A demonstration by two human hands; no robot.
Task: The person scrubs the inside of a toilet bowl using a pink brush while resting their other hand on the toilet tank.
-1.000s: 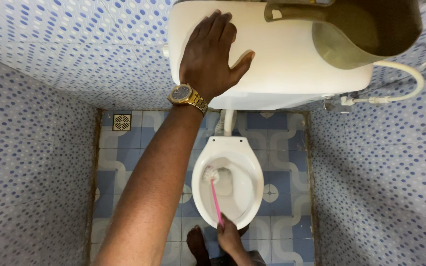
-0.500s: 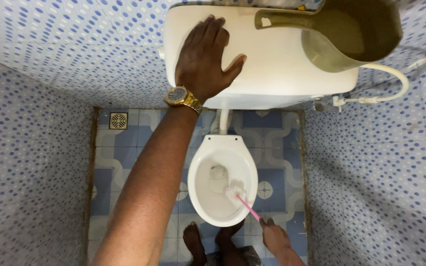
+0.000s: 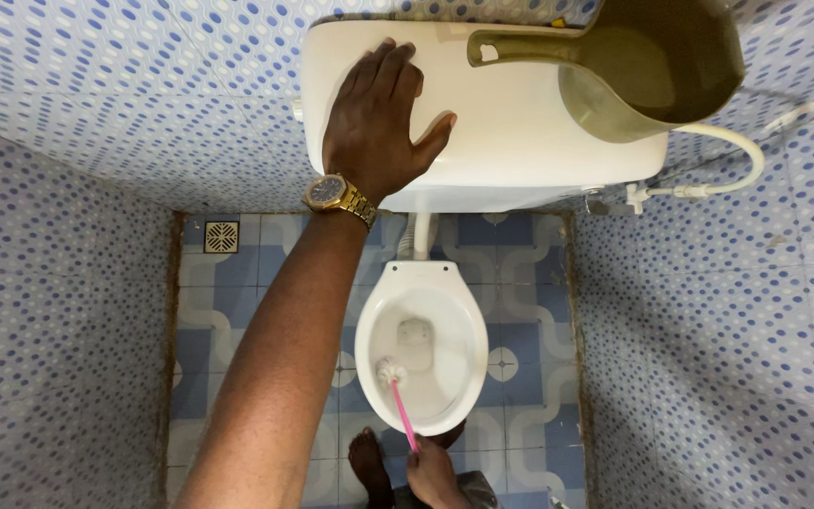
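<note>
Your left hand (image 3: 374,118) lies flat on top of the white toilet tank (image 3: 511,123), fingers (image 3: 383,71) spread wide and holding nothing, most likely so you can lean on it and stay steady while you bend over. Your right hand (image 3: 431,471) is down low with its fingers wrapped around the end of the pink toilet brush (image 3: 398,401), and the long handle lets the white bristle end sit inside the white toilet bowl (image 3: 421,349), against the near left side, while your hand stays outside the rim. A big olive-green jug (image 3: 652,66) sits on the tank too, just beside your left hand but not touching it, up off the blue tiled floor (image 3: 529,273).
</note>
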